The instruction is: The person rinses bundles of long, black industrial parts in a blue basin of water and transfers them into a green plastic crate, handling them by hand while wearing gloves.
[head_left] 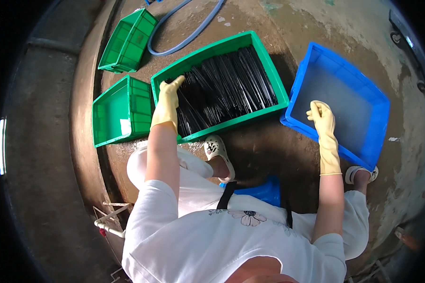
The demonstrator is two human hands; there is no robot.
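Note:
My left hand (169, 100), in a pale yellow rubber glove, is over the left end of a large green crate (281, 89). One finger stretches out over long, thin black strips (226, 85), which lie packed side by side in the crate; I see nothing held in this hand. My right hand (322, 120), gloved the same way, hovers over the near left part of a blue tub (301, 80) of cloudy water (347, 106). Its fingers are curled in, and what they hold, if anything, is hidden.
Two smaller green crates, one nearer (141, 106) and one farther (134, 40), stand at left beside a low ledge (83, 108). A grey-blue hose (186, 40) curves on the wet concrete floor behind. Under me is a blue stool (262, 191); white pipes (109, 221) stand at lower left.

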